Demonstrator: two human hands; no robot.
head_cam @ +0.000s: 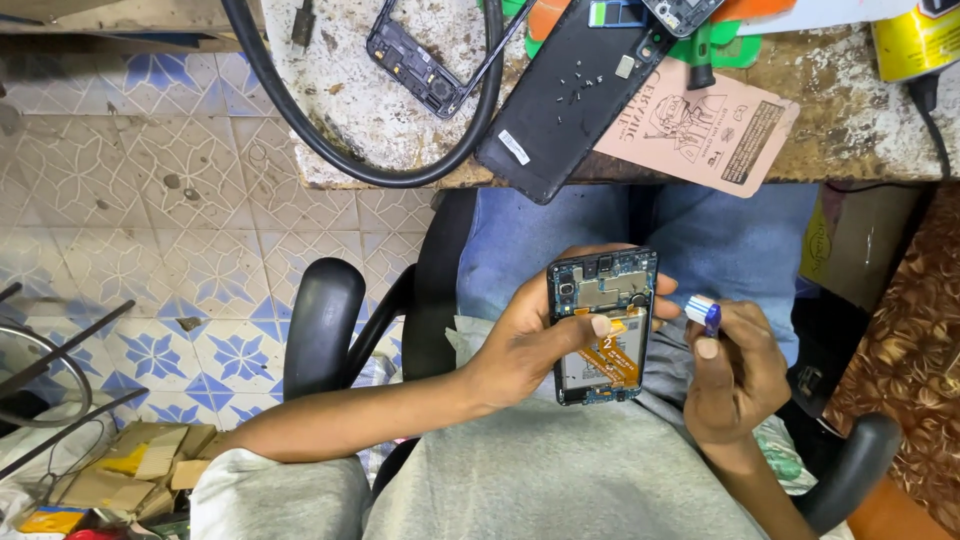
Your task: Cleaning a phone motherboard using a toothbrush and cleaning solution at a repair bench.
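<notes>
My left hand (525, 345) grips an opened smartphone (601, 325) over my lap, back cover off, with its circuit board and an orange flex cable showing; my thumb rests on the cable. Just right of the phone, my right hand (735, 370) is shut on a small blue and white tool (705, 312), its tip close to the phone's right edge. The phone's black back cover (565, 100) lies on the worn workbench (380, 130) above, with several tiny screws on it.
A black inner phone frame (425, 60) and a thick black cable (300, 110) lie on the bench. A pink card (720, 130) and a yellow can (915, 40) sit at the right. I sit in a black office chair (320, 320). Cardboard scraps (130, 465) lie on the tiled floor.
</notes>
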